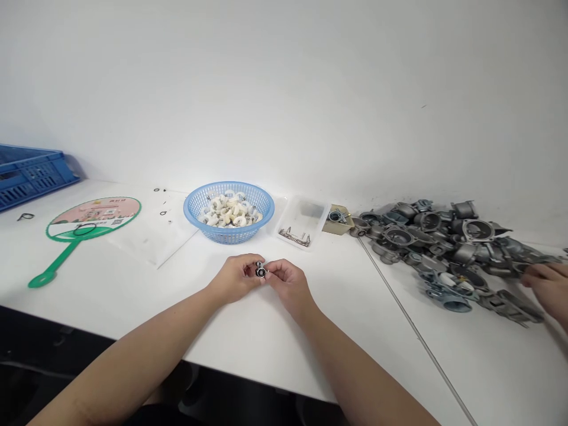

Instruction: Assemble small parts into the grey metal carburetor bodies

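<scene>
My left hand and my right hand meet over the white table, fingertips pinched together on a small round metal part with a dark centre. Both hands rest on the tabletop. Just beyond them stands a blue plastic basket filled with several small white parts.
A clear plastic tray with metal clips sits right of the basket. A heap of grey cast metal housings covers the right side, where another person's hand reaches in. A green hand fan, a plastic sheet and a blue crate lie left.
</scene>
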Demonstrator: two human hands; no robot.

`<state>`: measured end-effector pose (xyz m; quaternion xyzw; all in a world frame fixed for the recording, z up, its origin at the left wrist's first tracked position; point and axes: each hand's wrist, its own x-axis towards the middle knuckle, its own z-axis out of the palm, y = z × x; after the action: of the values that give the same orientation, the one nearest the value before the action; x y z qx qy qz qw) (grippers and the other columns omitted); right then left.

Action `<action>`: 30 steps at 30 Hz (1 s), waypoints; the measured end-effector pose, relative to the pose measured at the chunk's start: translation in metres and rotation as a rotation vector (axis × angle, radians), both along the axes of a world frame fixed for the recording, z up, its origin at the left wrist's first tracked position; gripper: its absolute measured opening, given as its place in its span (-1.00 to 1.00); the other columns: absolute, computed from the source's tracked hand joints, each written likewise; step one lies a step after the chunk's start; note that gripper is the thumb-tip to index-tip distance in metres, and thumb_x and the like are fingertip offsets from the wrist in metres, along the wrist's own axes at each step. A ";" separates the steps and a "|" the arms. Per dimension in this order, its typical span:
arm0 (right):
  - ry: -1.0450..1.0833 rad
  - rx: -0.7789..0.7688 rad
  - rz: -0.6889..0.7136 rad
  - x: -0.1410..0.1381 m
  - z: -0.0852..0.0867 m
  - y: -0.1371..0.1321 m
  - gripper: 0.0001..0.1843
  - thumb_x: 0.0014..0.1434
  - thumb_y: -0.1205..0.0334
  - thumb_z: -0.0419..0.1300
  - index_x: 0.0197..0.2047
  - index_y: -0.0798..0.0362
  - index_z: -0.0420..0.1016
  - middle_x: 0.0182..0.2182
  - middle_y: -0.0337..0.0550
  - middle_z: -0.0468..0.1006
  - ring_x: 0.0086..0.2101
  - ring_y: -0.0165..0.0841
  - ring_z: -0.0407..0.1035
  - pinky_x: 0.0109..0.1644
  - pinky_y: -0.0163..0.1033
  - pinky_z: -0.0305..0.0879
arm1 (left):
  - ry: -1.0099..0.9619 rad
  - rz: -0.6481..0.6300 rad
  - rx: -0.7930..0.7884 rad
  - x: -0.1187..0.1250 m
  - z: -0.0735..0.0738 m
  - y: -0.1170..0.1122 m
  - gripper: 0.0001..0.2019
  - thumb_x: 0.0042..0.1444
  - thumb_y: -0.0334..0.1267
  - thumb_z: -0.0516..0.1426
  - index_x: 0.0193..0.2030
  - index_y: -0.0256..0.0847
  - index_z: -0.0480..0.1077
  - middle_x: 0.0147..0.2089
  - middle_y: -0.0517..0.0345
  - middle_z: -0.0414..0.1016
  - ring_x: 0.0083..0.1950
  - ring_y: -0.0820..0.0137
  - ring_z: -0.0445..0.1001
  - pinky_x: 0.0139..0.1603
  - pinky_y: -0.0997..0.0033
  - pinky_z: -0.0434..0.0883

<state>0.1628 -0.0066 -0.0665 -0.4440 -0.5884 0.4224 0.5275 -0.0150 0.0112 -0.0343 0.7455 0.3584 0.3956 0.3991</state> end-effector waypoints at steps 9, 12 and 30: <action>-0.018 -0.008 -0.015 0.003 -0.005 0.007 -0.95 0.00 0.17 0.24 -0.43 -0.23 0.47 -0.45 -0.14 0.57 -0.37 -0.26 0.47 -0.47 -0.13 0.28 | -0.002 0.007 0.010 0.000 -0.001 0.000 -0.70 -0.10 -0.30 0.24 -0.16 -0.19 0.43 -0.44 0.26 0.35 -0.44 0.51 0.27 -0.37 0.49 0.28; 0.010 -0.002 -0.029 0.005 -0.006 0.010 -0.88 -0.04 0.16 0.26 -0.36 -0.29 0.48 -0.43 -0.15 0.58 -0.38 -0.28 0.48 -0.50 -0.14 0.26 | 0.000 0.005 0.020 0.000 -0.001 0.000 -0.70 -0.10 -0.30 0.24 -0.15 -0.19 0.42 -0.44 0.26 0.36 -0.44 0.51 0.27 -0.38 0.50 0.28; 0.071 -0.037 -0.014 0.002 0.003 -0.002 -0.73 -0.05 0.20 0.23 -0.22 -0.24 0.45 -0.42 -0.15 0.60 -0.36 -0.30 0.49 -0.40 -0.11 0.34 | 0.104 -0.009 0.071 0.000 0.002 -0.004 -0.73 -0.10 -0.30 0.22 -0.19 -0.18 0.42 -0.43 0.24 0.37 -0.42 0.48 0.29 -0.35 0.47 0.30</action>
<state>0.1652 -0.0083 -0.0633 -0.4423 -0.5583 0.4452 0.5426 -0.0147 0.0072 -0.0326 0.7803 0.3612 0.3669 0.3550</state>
